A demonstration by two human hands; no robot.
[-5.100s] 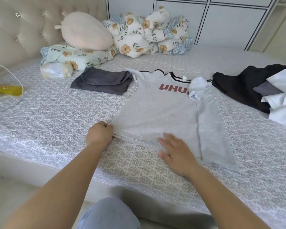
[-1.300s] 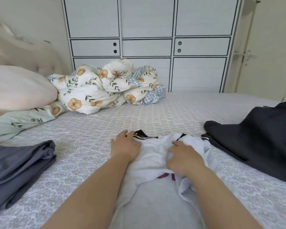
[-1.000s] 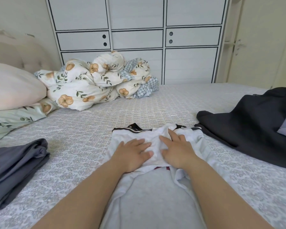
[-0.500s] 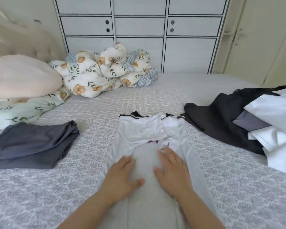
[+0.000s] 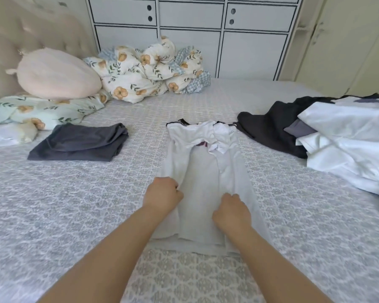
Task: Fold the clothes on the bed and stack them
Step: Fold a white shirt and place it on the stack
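Fingers point(image 5: 177, 186) of left hand point(image 5: 162, 194) curled onto the left folded edge of the grey T-shirt point(image 5: 204, 182); those of right hand point(image 5: 231, 212) curled likewise on its right side, apparently pinching cloth. T-shirt at centre of the bed point(image 5: 74, 204), sides turned in to a narrow strip, lengthwise fold not yet made. One dark grey folded garment point(image 5: 79, 142) at 10 o'clock, starting the stack. Unfolded black point(image 5: 269, 127) and white clothes point(image 5: 348, 138) heaped at 2 o'clock. Roughly a third done, by estimate.
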